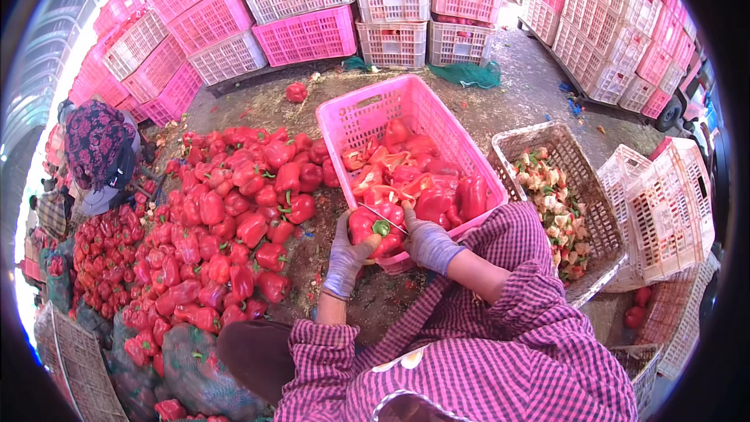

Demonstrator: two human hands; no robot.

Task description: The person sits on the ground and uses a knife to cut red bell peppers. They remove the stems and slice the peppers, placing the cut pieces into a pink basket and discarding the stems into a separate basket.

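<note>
My left hand [350, 258], in a pale knitted glove, grips a whole red bell pepper [363, 225] with its green stem facing up. My gloved right hand [430, 240] holds a knife [384, 217], its thin blade lying across the top of the pepper beside the stem. Both hands are over the near edge of a pink plastic crate [333, 123]. Cut red pepper pieces [404, 170] fill the bottom of that crate. The knife's handle is hidden in my right fist.
Left lies a large heap of red bell peppers [234, 217], with mesh sacks [199, 363] nearer me. At right, a dirty crate [609, 234] holds pepper cores [554, 199]. Stacked crates [304, 35] line the back. Another person [99, 146] is beyond the heap; a wheeled trailer [668, 114] stands back right.
</note>
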